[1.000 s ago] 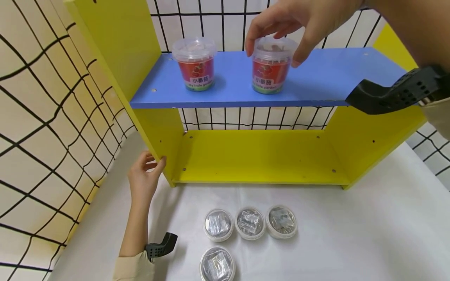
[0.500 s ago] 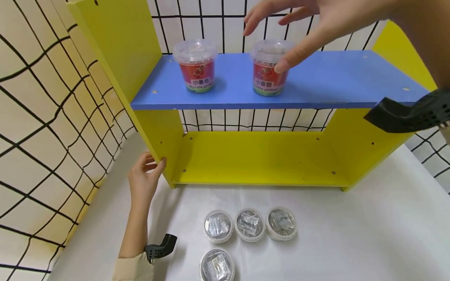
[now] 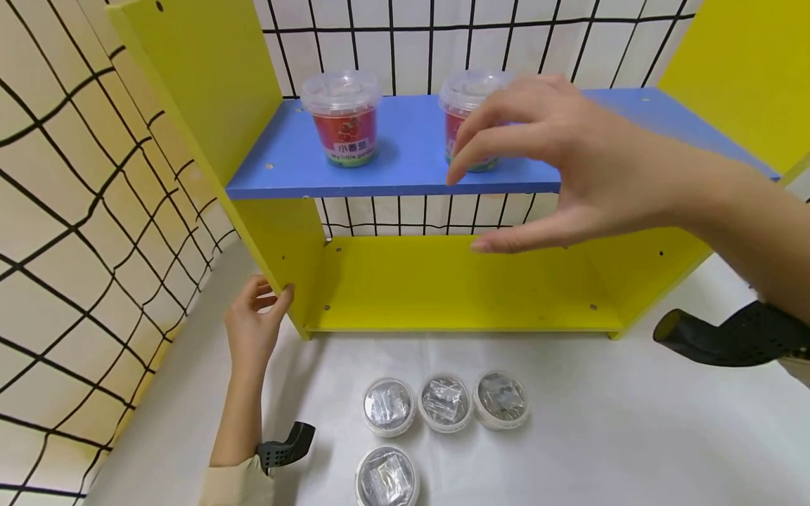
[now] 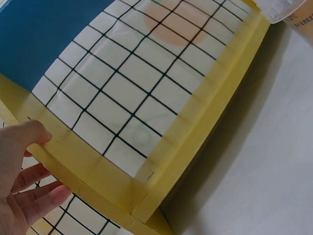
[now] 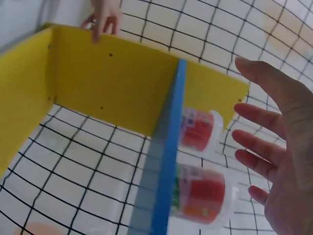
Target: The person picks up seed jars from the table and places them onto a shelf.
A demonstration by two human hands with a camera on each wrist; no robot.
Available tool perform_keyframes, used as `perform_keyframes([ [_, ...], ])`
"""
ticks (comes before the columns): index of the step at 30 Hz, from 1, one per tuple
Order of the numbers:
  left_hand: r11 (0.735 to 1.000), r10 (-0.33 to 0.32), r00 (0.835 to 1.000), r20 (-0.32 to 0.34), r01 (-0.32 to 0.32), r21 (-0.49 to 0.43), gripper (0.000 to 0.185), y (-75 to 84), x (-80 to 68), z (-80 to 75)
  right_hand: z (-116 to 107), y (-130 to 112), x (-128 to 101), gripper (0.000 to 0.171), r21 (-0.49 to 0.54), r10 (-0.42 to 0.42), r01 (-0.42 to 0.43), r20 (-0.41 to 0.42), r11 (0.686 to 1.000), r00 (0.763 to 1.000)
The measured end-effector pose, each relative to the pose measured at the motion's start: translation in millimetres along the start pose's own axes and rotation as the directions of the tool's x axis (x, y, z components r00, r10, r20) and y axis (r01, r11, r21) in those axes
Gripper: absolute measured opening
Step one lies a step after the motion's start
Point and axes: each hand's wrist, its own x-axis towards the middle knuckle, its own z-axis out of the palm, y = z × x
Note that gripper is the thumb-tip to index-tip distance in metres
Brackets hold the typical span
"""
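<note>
Four round clear-lidded white tubs (image 3: 443,404) on the white table sheet at 6 o'clock, labels unreadable. Left hand (image 3: 253,330) at 9 o'clock grips the yellow shelf unit's side panel (image 3: 278,239), thumb on its front edge. Right hand (image 3: 569,169) empty, fingers spread, just in front of the right red-labelled clear plastic cup (image 3: 465,105) on the blue shelf board (image 3: 405,154) at 12; twin cup (image 3: 343,116) reads "小番茄".

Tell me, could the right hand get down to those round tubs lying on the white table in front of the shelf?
Probably yes. The right hand is open, holds nothing, and hangs in front of the blue shelf. The four lidded tubs lie in the open on the white table, with nothing over them.
</note>
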Motion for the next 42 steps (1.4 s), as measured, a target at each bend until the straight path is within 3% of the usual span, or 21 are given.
perform_keyframes([
  [6, 1.0, -0.011, 1.0, -0.008, 0.012, 0.019, 0.021, -0.3, -0.7, -1.7, -9, -58, 7, 0.049, 0.031, 0.069, -0.07, 0.009, 0.997, 0.998],
  [14, 0.999, -0.022, 1.0, -0.016, 0.023, 0.027, 0.022, -3.5, -2.9, -3.4, 22, -68, -7, 0.04, 0.158, 0.132, -0.142, 0.071, 0.977, 0.989],
  [21, 0.999, -0.032, 0.999, -0.021, 0.033, 0.019, 0.022, -5.0, -2.1, -2.7, 60, -73, -27, 0.035, 0.247, 0.227, -0.3, 0.282, 0.922, 0.932],
  [27, 0.999, -0.035, 0.999, -0.022, 0.035, 0.013, 0.021, -5.5, -2.7, -1.4, 84, -82, -36, 0.037, 0.272, 0.231, -0.343, 0.372, 0.899, 0.899],
  [32, 0.999, -0.045, 0.999, -0.016, 0.045, 0.013, 0.021, -4.7, -2.8, -0.4, 96, -93, -41, 0.041, 0.269, 0.211, -0.33, 0.389, 0.905, 0.897],
  [42, 0.999, -0.043, 0.999, 0.002, 0.043, 0.019, 0.022, 0.4, 0.6, -0.1, 116, -121, -53, 0.045, 0.273, 0.135, -0.226, 0.316, 0.935, 0.939],
])
